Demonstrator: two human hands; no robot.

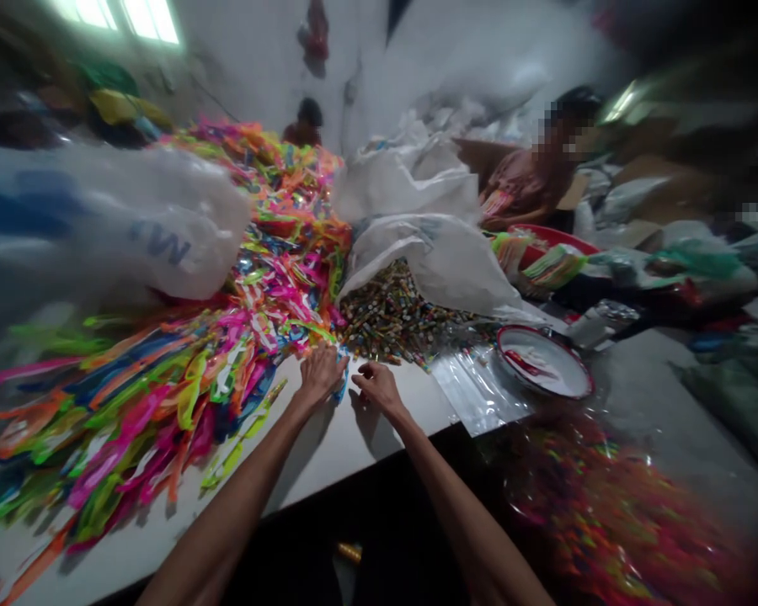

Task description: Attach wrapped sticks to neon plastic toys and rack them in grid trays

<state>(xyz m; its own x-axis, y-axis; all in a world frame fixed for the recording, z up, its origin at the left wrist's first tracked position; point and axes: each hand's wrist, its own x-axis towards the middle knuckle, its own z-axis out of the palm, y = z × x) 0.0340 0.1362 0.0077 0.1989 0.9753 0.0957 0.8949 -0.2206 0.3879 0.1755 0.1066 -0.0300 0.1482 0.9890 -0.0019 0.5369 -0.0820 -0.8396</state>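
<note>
My left hand (pixel 321 372) rests at the edge of a big heap of bright plastic strips (pixel 227 337) in pink, orange, green and blue, its fingers closed on a blue strip (pixel 341 385). My right hand (pixel 376 383) is beside it, fingers curled in a pinch; what it holds is too small to tell. Just beyond both hands lies a pile of small multicoloured pieces (pixel 392 320) spilling from a white sack (pixel 442 252). Both hands are over a white table (pixel 328 446).
A round white dish with a red rim (pixel 543 362) and flat clear plastic bags (pixel 480 387) lie to the right. A large white bag (pixel 114 219) sits at the left. A person (pixel 531 177) sits across at the right, another (pixel 304 122) far behind. Bagged colourful items (pixel 606 513) lie at the lower right.
</note>
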